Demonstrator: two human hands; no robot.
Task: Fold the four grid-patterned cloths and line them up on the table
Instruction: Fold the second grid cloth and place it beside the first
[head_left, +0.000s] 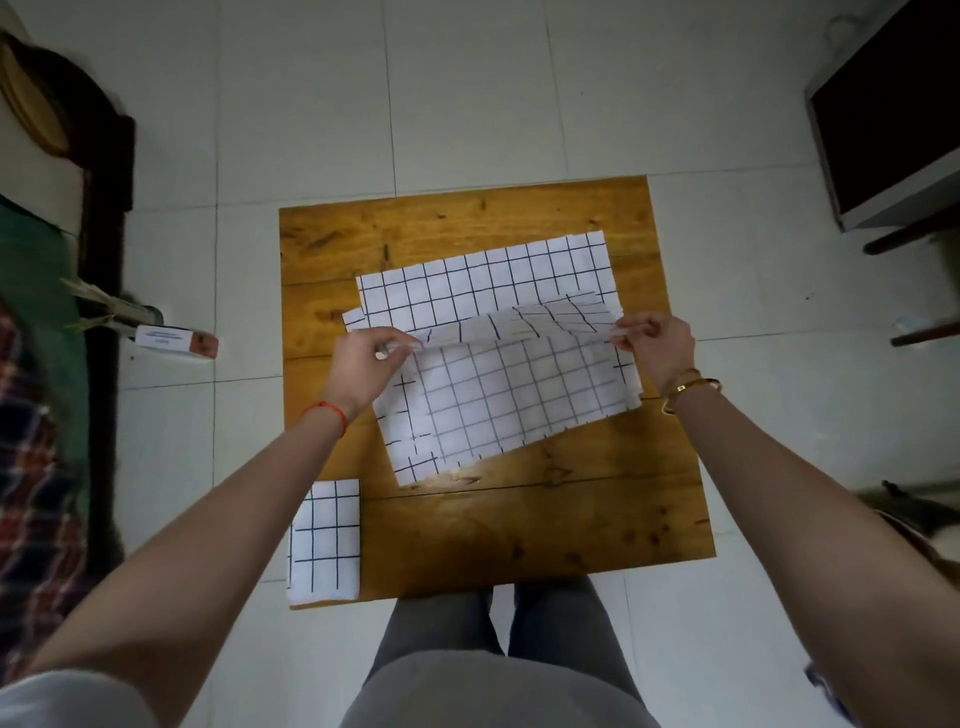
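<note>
One folded cloth (324, 540) is lying at the table's (545, 525) near left corner. Farther in, we are pinching the top cloth's (498, 395) far corners with left hand (363, 364) and right hand (657, 345); we are judging that drawing them evenly toward the near edge, corners matching, folds it best above the flat cloth (483, 280).

No text, brand, number or sign can be read. On the floor to the left of the wooden table (524, 525), a small white and orange box (175, 340) is seen, and dark printed marks are carried on its white face, but they are too small and blurred to be made out. Only plain black grid lines are borne by the cloths, with no lettering.
</note>
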